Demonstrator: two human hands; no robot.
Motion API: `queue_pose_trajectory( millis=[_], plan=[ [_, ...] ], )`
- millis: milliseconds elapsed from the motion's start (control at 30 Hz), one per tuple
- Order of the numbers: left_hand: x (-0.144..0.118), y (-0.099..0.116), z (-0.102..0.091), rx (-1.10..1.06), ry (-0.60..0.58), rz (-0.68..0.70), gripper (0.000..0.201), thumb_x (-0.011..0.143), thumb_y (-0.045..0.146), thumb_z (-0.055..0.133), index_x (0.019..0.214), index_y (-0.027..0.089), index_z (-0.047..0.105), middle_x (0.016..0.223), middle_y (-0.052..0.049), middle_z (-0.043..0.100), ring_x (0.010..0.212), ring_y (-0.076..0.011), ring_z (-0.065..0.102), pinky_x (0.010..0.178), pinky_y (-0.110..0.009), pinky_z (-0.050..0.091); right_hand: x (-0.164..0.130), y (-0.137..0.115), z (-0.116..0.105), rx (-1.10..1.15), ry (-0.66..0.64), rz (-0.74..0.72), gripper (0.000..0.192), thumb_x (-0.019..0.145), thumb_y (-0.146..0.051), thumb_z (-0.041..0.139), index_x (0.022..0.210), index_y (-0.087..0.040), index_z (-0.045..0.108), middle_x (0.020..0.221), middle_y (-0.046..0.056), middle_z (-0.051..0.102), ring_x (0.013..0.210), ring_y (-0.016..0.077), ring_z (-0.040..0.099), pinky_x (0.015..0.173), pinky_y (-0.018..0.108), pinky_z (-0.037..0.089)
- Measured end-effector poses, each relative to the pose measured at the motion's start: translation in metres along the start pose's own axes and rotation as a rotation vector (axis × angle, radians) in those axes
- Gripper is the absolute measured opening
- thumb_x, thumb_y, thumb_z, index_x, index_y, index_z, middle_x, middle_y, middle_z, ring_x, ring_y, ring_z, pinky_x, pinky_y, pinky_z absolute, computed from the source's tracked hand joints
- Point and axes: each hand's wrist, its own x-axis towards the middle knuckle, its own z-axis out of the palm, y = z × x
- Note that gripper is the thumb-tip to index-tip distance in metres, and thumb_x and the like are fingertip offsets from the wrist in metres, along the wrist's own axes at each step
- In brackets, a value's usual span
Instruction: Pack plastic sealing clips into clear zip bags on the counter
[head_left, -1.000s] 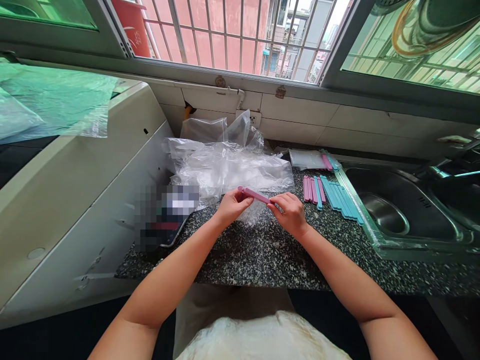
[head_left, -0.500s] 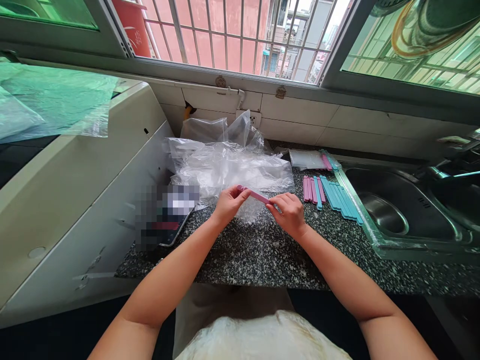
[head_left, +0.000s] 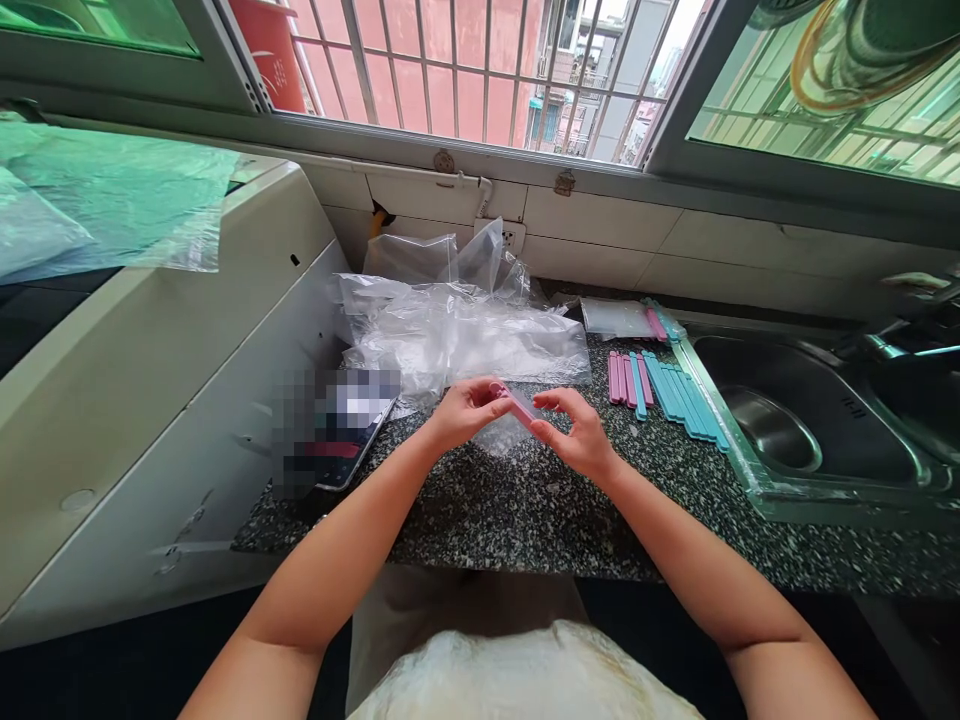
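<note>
Over a speckled black granite counter (head_left: 525, 510) beneath a barred window (head_left: 480, 70), both hands are pinching a pink plastic sealing clip (head_left: 519, 403): left hand (head_left: 463, 412) and right hand (head_left: 576, 435), fingers closed on its ends.

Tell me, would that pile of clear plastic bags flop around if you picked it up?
Probably yes: the clear plastic bags lie crumpled and puffed on the counter, so they look thin, floppy and light. Their shiny film may also feel slippery.

Surface: speckled granite countertop (head_left: 525, 510)
On it: clear plastic bags (head_left: 457, 335); pink and blue clip sticks (head_left: 664, 385); phone (head_left: 334, 425), blurred
</note>
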Motion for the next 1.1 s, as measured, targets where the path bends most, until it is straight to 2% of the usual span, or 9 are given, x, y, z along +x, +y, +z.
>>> queue_pose_trajectory(
  millis=[200, 467, 733, 1100],
  plan=[
    [-0.002, 0.003, 0.001, 0.071, -0.076, 0.014, 0.024, 0.074, 0.037, 0.058, 0.071, 0.013, 0.056, 0.063, 0.001, 0.049, 0.059, -0.0085, 0.044, 0.056, -0.022, 0.037, -0.001, -0.002, 0.007, 0.145, -0.118, 0.121, 0.007, 0.075, -0.026, 0.06, 0.076, -0.019, 0.059, 0.072, 0.002, 0.063, 0.069, 0.0139, 0.057, 0.062, 0.028, 0.046],
    [-0.003, 0.007, 0.002, 0.151, -0.065, 0.022, 0.023, 0.076, 0.036, 0.056, 0.073, 0.013, 0.057, 0.064, 0.0, 0.051, 0.06, -0.0086, 0.044, 0.055, -0.022, 0.037, -0.001, -0.005, 0.009, 0.16, -0.121, 0.147, 0.006, 0.075, -0.024, 0.059, 0.071, -0.019, 0.059, 0.068, 0.001, 0.061, 0.066, 0.0139, 0.055, 0.062, 0.028, 0.043],
    [-0.002, 0.007, 0.001, 0.17, -0.024, 0.043, 0.023, 0.075, 0.036, 0.055, 0.07, 0.013, 0.056, 0.063, 0.0, 0.051, 0.059, -0.0089, 0.044, 0.055, -0.022, 0.037, -0.001, -0.007, 0.011, 0.147, -0.103, 0.134, 0.008, 0.076, -0.025, 0.058, 0.07, -0.019, 0.058, 0.065, 0.0, 0.061, 0.064, 0.0135, 0.055, 0.062, 0.028, 0.042],
    [-0.002, 0.009, 0.001, 0.198, -0.023, 0.098, 0.024, 0.075, 0.036, 0.056, 0.067, 0.014, 0.057, 0.064, -0.001, 0.054, 0.061, -0.0103, 0.046, 0.056, -0.023, 0.038, -0.001, -0.007, 0.011, 0.078, -0.086, 0.032, 0.006, 0.076, -0.022, 0.058, 0.071, -0.02, 0.058, 0.066, 0.0, 0.062, 0.064, 0.0137, 0.054, 0.062, 0.028, 0.042]
  ],
)
